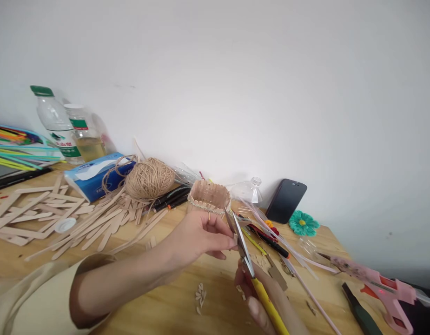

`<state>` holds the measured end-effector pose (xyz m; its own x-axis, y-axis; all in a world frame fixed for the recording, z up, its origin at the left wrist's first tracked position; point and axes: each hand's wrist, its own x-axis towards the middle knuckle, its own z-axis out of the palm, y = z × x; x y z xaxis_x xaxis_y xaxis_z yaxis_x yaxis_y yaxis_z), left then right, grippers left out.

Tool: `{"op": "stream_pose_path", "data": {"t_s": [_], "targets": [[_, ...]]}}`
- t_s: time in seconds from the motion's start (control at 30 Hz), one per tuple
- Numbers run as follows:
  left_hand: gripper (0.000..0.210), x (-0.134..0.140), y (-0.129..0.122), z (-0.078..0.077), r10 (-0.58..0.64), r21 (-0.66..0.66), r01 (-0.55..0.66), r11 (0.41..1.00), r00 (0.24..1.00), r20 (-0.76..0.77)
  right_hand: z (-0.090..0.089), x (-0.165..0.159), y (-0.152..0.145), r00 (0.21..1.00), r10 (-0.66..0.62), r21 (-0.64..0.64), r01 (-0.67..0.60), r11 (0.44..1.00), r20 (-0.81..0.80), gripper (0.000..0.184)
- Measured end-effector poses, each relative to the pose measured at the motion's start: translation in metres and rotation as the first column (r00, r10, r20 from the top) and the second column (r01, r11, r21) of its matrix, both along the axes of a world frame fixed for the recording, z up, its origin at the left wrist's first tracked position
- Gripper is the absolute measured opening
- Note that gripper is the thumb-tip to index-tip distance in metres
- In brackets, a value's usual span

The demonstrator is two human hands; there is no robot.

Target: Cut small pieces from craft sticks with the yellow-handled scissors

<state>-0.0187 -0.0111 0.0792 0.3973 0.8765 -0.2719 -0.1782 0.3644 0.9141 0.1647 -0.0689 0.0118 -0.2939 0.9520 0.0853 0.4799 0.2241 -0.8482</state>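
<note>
wooden craft sticks point(106, 228) spread left of the left hand point(195, 237), a ball of jute twine point(150, 179) beyond them. that hand pinches a small wooden piece point(235, 237) close by the blades of yellow-handled scissors point(258, 288); a stick-walled container point(209, 195) stands just past it, pale chips point(201, 295) on its near side. the right hand point(279, 298) grips the scissors, blades slightly parted. the step looks like trimming; a clean snip calls for steady fingers clear of the edges. a pink glue gun point(382, 288) lies farther right.
</note>
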Motion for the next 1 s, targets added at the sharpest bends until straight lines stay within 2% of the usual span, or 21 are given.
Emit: {"op": "stream_pose_path", "data": {"t_s": [0.17, 0.33, 0.43, 0.53, 0.6, 0.73, 0.9, 1.0], "targets": [[0.013, 0.0, -0.001, 0.002, 0.009, -0.026, -0.009, 1.0, 1.0, 0.012, 0.001, 0.001, -0.001, 0.995, -0.032, -0.07, 0.025, 0.997, -0.099, 0.049], [0.01, -0.002, -0.001, 0.003, 0.002, 0.033, -0.002, 0.999, 1.0, -0.004, 0.005, 0.006, 0.005, 0.979, -0.054, -0.18, 0.018, 0.984, -0.195, 0.038], [0.008, -0.001, -0.002, 0.0, -0.044, 0.082, 0.048, 0.995, 0.998, -0.051, 0.005, 0.006, 0.009, 0.967, -0.073, -0.246, 0.011, 0.969, -0.246, 0.028], [0.004, 0.001, -0.005, -0.005, -0.111, 0.141, 0.135, 0.981, 0.98, -0.168, 0.003, 0.002, 0.008, 0.919, -0.176, -0.249, 0.09, 0.964, -0.352, 0.008], [0.006, 0.002, -0.007, -0.008, -0.128, 0.183, 0.177, 0.967, 0.96, -0.25, 0.001, -0.002, 0.006, 0.882, -0.225, -0.192, 0.157, 0.969, -0.415, 0.011], [0.012, 0.006, -0.012, -0.016, -0.164, 0.231, 0.247, 0.941, 0.931, -0.327, 0.0, -0.011, 0.003, 0.842, -0.211, -0.122, 0.172, 0.977, -0.496, 0.012], [0.013, 0.009, -0.017, -0.025, -0.21, 0.175, 0.28, 0.944, 0.919, -0.334, 0.007, -0.02, 0.002, 0.757, -0.287, -0.119, 0.27, 0.956, -0.587, 0.021], [0.016, 0.01, -0.017, -0.024, -0.194, 0.178, 0.252, 0.951, 0.937, -0.29, 0.01, -0.019, 0.001, 0.759, -0.284, -0.137, 0.252, 0.958, -0.585, 0.02]]}}
